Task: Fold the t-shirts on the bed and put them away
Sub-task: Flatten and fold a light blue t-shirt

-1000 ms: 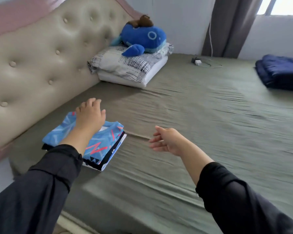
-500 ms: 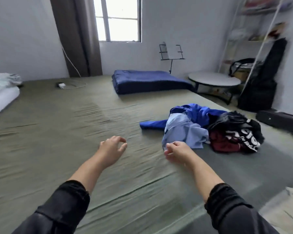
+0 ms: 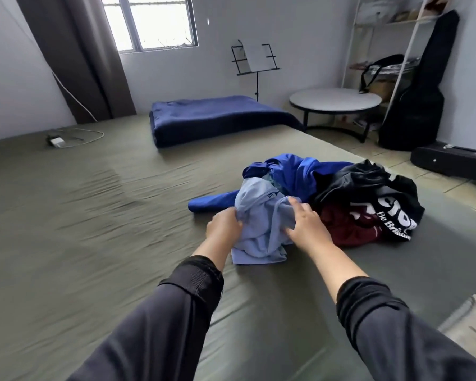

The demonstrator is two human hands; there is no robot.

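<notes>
While both arms in dark sleeves reach forward over the bed (image 3: 94,215), the left hand (image 3: 224,225) has its fingers curled into the left edge of a crumpled light blue t-shirt (image 3: 261,229), gripping a fold of the cloth. The right hand (image 3: 305,225) lies on the shirt's right side with fingers stretched forward over the fabric; the thumb seems to press into a fold, though the bunched cloth makes it hard to say whether it pinches anything. The light blue t-shirt sits at the near edge of an unfolded heap on the olive-green sheet, toward the right side of the bed. Just behind it, touching, is a royal blue t-shirt (image 3: 294,174) with one sleeve trailing out to the left. To the right lies a black t-shirt (image 3: 382,193) with white lettering, draped partly over a maroon t-shirt (image 3: 344,226) that touches the right hand's far side. Farther back on the bed a folded navy blanket (image 3: 212,119) rests near the far edge, and well to the left a white charger with its cable (image 3: 58,140) lies on the sheet. Beyond the bed stand a round white table (image 3: 335,101), a music stand (image 3: 256,59), a white shelf (image 3: 382,50) and a black guitar bag (image 3: 421,92) leaning against the wall, with brown curtains (image 3: 77,56) beside the window (image 3: 149,23)
</notes>
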